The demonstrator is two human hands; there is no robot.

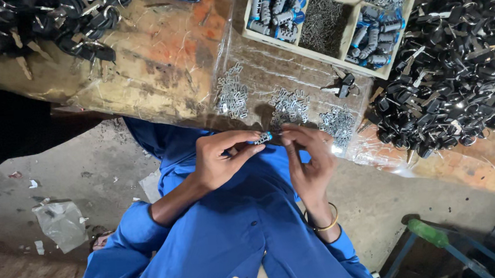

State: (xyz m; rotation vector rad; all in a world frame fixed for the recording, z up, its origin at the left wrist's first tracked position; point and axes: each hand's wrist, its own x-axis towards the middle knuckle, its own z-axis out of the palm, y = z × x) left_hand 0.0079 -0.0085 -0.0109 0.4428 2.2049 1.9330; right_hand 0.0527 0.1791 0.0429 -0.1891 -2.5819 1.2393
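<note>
Left hand [223, 158] pinches one small blue-tipped cylinder [263, 138] at frame centre, fingers curled shut on it. Right hand [308, 155] half-closed, fingertips meeting cylinder's end; gold bangle [327, 225] on wrist. Just above, on plastic sheet [242, 69]: three clip heaps [289, 106]. Upper centre: compartment tray [334, 51], two cells of blue cylinders. Two black key piles [457, 72], far right and upper left; too many to count.

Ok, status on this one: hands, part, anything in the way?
Left hand pinching small blue-tipped cylinder. Right hand at its end. Nothing in the way.
</note>
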